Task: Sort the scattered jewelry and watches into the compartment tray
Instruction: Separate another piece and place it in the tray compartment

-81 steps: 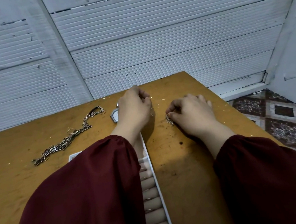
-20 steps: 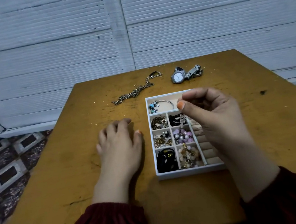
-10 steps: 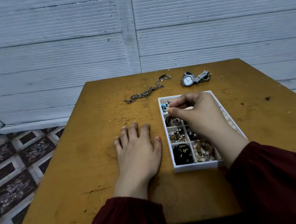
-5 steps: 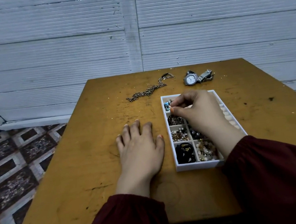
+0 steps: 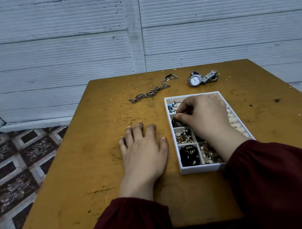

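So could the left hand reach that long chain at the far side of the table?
Probably yes. The left hand lies flat and holds nothing, and the chain sits straight ahead of it with only bare tabletop between; the tray stands to its right.

Dim, cool, even light, soft shadows under the hands, wide-angle bending at the edges, slight softness throughout

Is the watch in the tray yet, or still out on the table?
Out. The watch lies on the table past the far rim of the tray, not touching it.
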`<move>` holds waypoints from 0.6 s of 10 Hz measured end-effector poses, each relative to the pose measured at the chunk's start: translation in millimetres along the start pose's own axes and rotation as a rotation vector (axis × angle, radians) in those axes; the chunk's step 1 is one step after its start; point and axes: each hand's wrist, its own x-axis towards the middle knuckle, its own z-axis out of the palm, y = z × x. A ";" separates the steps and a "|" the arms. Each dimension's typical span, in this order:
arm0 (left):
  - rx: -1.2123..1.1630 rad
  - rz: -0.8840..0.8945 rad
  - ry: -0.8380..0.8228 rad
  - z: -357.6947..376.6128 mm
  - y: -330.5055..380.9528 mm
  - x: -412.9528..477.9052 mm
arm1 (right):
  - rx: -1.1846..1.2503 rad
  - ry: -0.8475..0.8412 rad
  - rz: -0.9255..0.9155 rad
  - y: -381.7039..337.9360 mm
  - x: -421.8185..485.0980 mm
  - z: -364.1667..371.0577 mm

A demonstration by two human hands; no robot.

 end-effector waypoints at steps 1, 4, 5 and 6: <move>0.000 0.000 -0.004 -0.2 -0.1 -0.3 | -0.059 0.000 -0.009 -1.9 -2.3 -2.1; -0.001 0.000 -0.012 -0.7 0.0 0.0 | -0.038 -0.035 0.028 0.2 0.5 2.5; -0.001 -0.001 -0.014 -1.3 0.2 -0.1 | 0.053 0.003 0.065 5.9 4.3 3.7; -0.007 -0.001 -0.020 -1.7 0.0 0.2 | 0.054 0.029 0.075 8.1 5.7 1.6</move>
